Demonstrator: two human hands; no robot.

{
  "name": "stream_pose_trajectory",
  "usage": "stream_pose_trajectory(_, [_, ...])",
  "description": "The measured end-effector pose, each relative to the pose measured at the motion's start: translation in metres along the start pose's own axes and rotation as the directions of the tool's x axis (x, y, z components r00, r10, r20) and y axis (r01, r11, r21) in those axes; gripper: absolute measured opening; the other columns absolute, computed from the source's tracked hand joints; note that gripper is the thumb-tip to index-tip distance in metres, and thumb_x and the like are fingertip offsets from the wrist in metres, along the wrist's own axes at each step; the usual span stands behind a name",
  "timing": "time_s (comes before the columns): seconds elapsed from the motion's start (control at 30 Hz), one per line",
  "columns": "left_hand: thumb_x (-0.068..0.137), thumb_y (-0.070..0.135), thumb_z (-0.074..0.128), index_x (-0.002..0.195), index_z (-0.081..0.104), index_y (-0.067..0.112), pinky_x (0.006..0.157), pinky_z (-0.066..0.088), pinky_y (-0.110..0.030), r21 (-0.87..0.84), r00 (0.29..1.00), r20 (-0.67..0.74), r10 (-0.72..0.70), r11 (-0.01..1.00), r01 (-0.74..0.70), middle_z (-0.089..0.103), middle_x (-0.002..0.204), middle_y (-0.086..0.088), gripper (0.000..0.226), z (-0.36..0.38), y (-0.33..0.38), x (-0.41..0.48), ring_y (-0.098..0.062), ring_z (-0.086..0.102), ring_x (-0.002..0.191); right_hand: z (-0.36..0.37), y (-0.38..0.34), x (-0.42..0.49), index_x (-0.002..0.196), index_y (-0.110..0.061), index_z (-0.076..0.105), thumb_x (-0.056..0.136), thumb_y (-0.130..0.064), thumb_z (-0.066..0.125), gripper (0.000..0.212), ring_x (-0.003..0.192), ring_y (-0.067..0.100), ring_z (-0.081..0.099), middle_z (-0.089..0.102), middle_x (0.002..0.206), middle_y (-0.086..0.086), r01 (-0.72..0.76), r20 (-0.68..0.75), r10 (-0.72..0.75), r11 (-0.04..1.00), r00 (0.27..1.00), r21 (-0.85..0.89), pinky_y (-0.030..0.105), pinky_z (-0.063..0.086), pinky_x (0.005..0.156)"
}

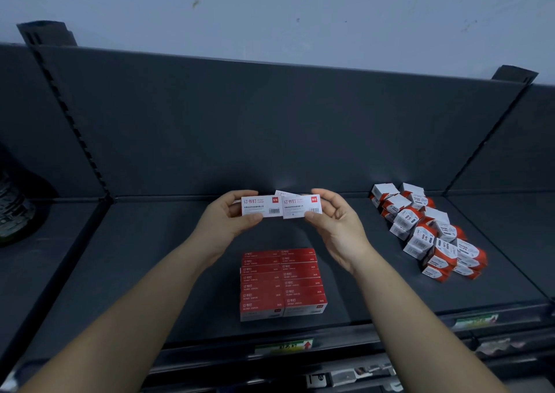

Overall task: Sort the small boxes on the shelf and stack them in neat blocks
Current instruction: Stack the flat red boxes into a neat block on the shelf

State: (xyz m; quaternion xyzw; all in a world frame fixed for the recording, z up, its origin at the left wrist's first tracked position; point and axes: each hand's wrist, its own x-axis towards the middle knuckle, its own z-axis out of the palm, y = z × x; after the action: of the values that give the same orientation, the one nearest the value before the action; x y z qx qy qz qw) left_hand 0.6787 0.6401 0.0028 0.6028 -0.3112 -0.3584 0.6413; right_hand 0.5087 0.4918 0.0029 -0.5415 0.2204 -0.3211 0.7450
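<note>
So the two white-faced staple boxes are up in the air, straight above and behind the red block [282,284]. The left staple box [260,206] and right staple box [302,208] are butted end to end with their labels facing the same way. My guess is they're being lined up as a pair so they drop in matching the block's two columns. The left hand [232,218] pinches its box with the thumb under the lower edge and the fingers curled over the top, and the right hand [336,224] mirrors that on the other box. The corner of a third box [283,193] pokes up behind the join. I can't tell which hand has it.

The red block sits on the shelf [150,257] near the front lip, tidy, two columns with the red sides up, so that sort looks well along. Off to the right of the block, well apart, is a messy heap [426,230] of red-and-white boxes, not stacked yet. Just in front of the block, on the shelf edge, is a green price tag [283,346].
</note>
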Motion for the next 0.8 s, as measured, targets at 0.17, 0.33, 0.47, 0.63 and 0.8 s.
stream_pose_trajectory(0.17, [0.084,-0.001,0.070,0.120,0.060,0.017,0.095,0.053,-0.034,-0.027,1.000,0.010,-0.014,1.000,0.015,0.073,0.109,-0.004,0.041,0.001,0.000,0.001,-0.019,0.066,0.109,-0.001,0.001,0.000,0.115,-0.006,0.055,0.086,0.017,0.058,0.037,0.106,0.030,0.066,0.067,0.117,0.023,-0.011,0.015,0.010,1.000,1.000,0.021,0.034,0.054,0.095])
stream_pose_trajectory(0.33, [0.084,-0.001,0.070,0.118,0.060,0.020,0.092,0.053,-0.029,0.012,1.000,0.006,0.010,1.000,-0.010,0.073,0.109,-0.003,0.041,0.003,-0.001,0.001,-0.016,0.067,0.107,-0.003,0.000,0.002,0.112,-0.008,0.056,0.087,0.017,0.056,0.036,0.104,0.028,0.067,0.069,0.112,0.021,-0.014,0.034,0.013,1.000,0.999,0.012,0.033,0.055,0.093])
stream_pose_trajectory(0.47, [0.084,-0.001,0.069,0.117,0.061,0.022,0.086,0.054,-0.021,0.087,0.998,0.015,0.053,0.995,-0.054,0.072,0.110,0.001,0.041,0.005,-0.002,0.001,-0.010,0.067,0.105,-0.005,0.000,0.004,0.116,-0.007,0.057,0.087,0.017,0.057,0.038,0.107,0.028,0.067,0.068,0.115,0.020,-0.027,0.037,0.028,0.999,0.999,-0.043,0.033,0.056,0.092])
stream_pose_trajectory(0.63, [0.086,-0.001,0.068,0.115,0.062,0.020,0.089,0.054,-0.023,0.120,0.998,0.007,0.058,0.991,-0.059,0.068,0.113,0.006,0.037,0.005,-0.005,0.007,-0.009,0.065,0.106,-0.008,0.006,0.011,0.113,-0.011,0.062,0.085,0.014,0.061,0.038,0.108,0.029,0.066,0.070,0.113,0.016,-0.022,0.035,0.028,0.986,0.999,-0.167,0.039,0.054,0.094])
stream_pose_trajectory(0.8, [0.084,-0.001,0.070,0.106,0.062,0.025,0.084,0.055,-0.023,0.222,0.998,-0.054,-0.034,0.974,0.045,0.068,0.111,0.004,0.036,-0.002,-0.026,0.015,-0.012,0.066,0.104,-0.013,0.017,0.014,0.104,-0.011,0.068,0.085,0.006,0.067,0.026,0.098,0.022,0.070,0.073,0.105,0.007,-0.027,-0.017,0.023,0.951,1.000,-0.307,0.028,0.056,0.085])
